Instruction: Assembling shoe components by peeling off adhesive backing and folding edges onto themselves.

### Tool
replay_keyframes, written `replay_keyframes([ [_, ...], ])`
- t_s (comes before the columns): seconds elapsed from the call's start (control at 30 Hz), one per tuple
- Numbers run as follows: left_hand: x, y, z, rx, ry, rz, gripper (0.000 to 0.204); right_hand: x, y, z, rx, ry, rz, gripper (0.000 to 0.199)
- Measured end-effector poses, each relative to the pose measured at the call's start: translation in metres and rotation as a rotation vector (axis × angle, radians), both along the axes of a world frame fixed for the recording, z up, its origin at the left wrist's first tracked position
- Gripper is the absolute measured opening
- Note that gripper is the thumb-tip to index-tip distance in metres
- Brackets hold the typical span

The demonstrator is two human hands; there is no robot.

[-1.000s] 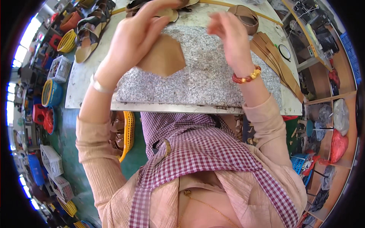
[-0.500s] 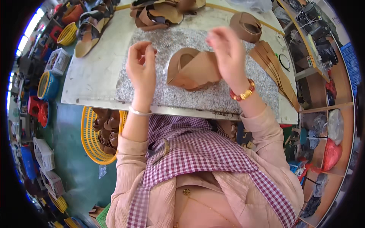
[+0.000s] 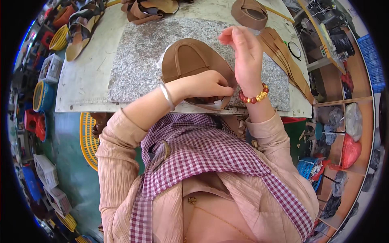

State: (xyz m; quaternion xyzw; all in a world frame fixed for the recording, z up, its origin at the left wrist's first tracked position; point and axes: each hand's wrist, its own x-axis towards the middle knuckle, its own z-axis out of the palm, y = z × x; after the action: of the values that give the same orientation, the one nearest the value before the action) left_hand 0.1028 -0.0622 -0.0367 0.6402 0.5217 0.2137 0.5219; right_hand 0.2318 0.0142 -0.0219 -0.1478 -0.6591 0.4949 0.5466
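Note:
A brown shoe upper (image 3: 184, 58) with a curved raised seam lies spread on the grey speckled slab (image 3: 135, 52). My left hand (image 3: 208, 85) reaches across its near part, thumb and fingers closed on the edge at the near right. Part of the upper is hidden under that hand and wrist. A small whitish patch shows on its near rim. Just right of the upper, my right hand (image 3: 248, 56) is raised with its fingers loosely bent and apart, holding nothing.
Another brown upper (image 3: 249, 14) stands at the far right of the table, beside long brown strips (image 3: 285, 60) and a roll of tape (image 3: 294, 50). More brown pieces (image 3: 148, 9) lie at the back, sandals (image 3: 79, 34) at the left. A yellow basket (image 3: 87, 139) is below the table edge.
My left hand has come down and right, from raised and empty to gripping the upper's near edge. The upper has turned and opened out. My right hand stays raised beside it.

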Motion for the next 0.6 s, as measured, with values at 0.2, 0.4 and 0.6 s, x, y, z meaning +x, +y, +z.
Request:
replay_keyframes([
  [0.2,-0.025,-0.015,0.034,0.382,-0.506,0.603,0.019,0.024,0.014,0.023,-0.003,0.078,-0.085,0.020],
  [0.4,-0.022,-0.025,0.048,0.508,-1.205,0.841,0.022,-0.019,-0.003,0.034,0.015,-0.168,0.199,0.026],
  [0.6,-0.033,-0.049,0.041,0.388,-1.105,0.647,0.021,-0.041,-0.008,0.051,-0.073,-0.083,0.317,0.030],
])
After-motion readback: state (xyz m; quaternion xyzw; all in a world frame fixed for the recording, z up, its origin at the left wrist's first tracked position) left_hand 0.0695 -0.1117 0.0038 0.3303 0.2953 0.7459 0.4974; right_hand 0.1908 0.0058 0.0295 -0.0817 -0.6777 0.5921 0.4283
